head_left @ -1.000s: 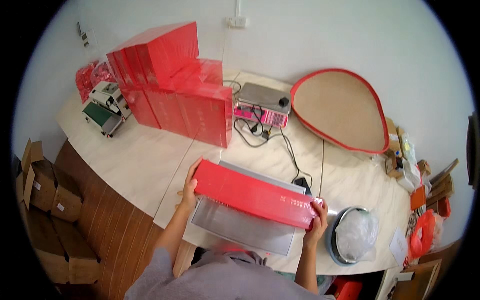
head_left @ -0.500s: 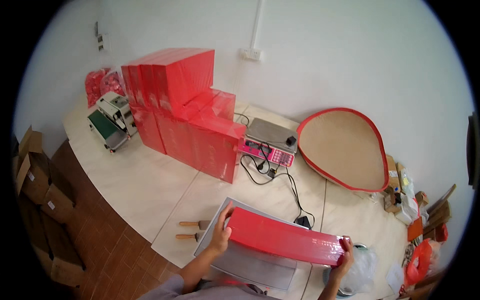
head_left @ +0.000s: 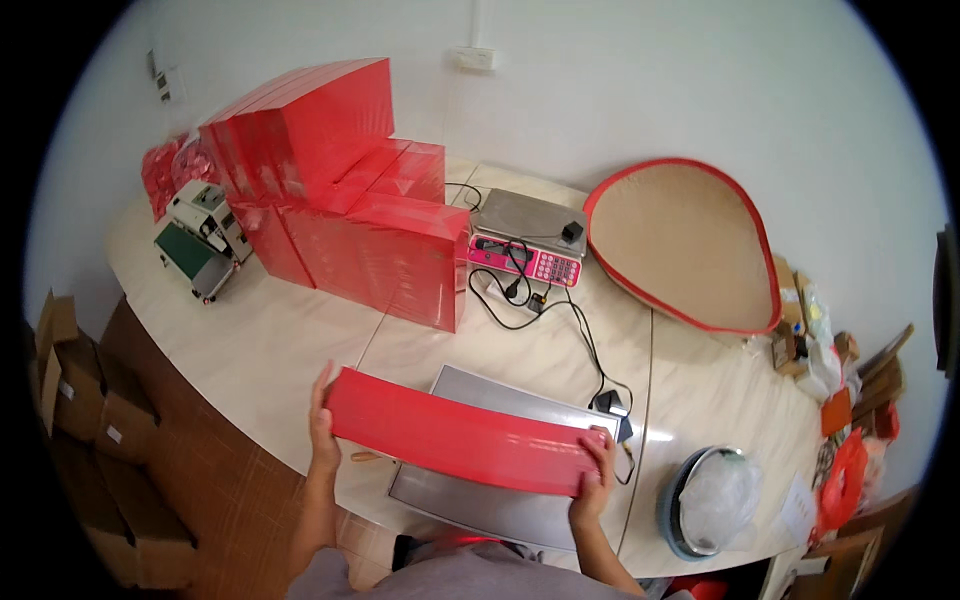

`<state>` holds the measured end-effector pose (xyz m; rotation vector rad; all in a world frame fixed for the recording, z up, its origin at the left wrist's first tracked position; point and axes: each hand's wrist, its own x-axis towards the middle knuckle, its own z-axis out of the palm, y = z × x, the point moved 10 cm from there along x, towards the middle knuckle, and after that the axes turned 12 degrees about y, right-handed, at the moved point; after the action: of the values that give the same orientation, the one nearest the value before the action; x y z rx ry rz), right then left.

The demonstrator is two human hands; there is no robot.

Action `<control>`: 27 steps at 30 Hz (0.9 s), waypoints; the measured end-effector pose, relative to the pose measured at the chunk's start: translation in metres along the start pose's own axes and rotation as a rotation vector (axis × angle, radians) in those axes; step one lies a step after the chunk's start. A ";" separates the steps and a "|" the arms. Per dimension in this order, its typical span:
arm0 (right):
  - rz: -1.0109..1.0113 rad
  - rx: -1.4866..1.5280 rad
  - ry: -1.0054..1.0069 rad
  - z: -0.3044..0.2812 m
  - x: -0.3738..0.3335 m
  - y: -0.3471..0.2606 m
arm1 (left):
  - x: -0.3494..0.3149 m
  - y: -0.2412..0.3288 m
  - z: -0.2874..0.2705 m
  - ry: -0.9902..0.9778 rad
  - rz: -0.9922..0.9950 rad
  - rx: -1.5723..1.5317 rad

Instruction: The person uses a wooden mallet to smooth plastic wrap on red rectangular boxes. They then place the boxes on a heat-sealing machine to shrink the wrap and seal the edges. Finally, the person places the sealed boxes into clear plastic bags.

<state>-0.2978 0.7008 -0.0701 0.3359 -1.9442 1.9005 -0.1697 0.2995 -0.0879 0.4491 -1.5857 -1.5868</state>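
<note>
A long red box [head_left: 460, 432] is held up between my two hands above a flat grey metal plate [head_left: 500, 385] with a light rim. My left hand [head_left: 322, 415] clasps the box's left end, fingers along its side. At the right end my right hand [head_left: 597, 468] grips the other side. Shiny film-wrapped red boxes [head_left: 380, 255] are stacked in tiers on the table, farther off to the left. A wooden handle [head_left: 368, 457] pokes out beside the plate, partly hidden by the box.
A pink scale [head_left: 530, 225] with black cables stands behind the plate. Right of it leans a red-rimmed round tray [head_left: 685, 245]. A basin [head_left: 690, 500] with clear plastic sits at right. A small machine with a green belt [head_left: 195, 255] is far left; cardboard boxes [head_left: 100, 400] stand lower left.
Both hands have carried the red box to the left, uncovering the basin at the right. The view has shifted, so the stack and scale appear higher.
</note>
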 end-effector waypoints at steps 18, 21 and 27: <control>0.019 0.058 0.090 -0.098 0.011 0.016 | -0.035 0.012 0.096 -0.219 -0.092 -0.070; 0.052 0.013 0.105 -0.119 0.013 0.014 | -0.045 0.003 0.110 -0.249 -0.185 -0.165; 0.135 0.143 0.124 -0.101 0.003 0.024 | -0.015 -0.057 0.067 -0.138 -0.378 -0.169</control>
<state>-0.2993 0.8030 -0.0903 0.1261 -1.7959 2.0992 -0.2281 0.3467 -0.1369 0.5825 -1.5121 -2.0589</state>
